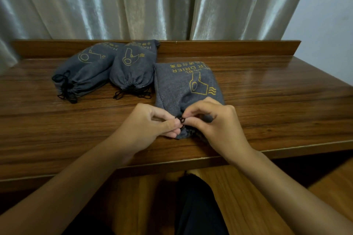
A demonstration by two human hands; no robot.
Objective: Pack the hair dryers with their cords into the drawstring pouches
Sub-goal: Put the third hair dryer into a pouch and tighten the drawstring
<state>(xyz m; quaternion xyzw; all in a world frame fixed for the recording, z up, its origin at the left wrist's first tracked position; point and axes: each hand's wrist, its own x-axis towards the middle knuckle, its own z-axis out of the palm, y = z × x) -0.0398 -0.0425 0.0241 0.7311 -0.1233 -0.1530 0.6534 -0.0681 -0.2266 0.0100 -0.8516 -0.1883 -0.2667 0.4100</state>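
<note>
Grey fabric pouch (183, 89) lies near the front edge of the wooden table (277, 105), mouth gathered toward the person. Left hand (152, 122) and right hand (214, 120) both pinch its black drawstring (181, 120). Yellow print reads "DRIER", with a dryer outline. Two closed matching pouches (84, 70) (133, 68) lie behind left, touching, before pale pleated curtains (133, 2).
</note>
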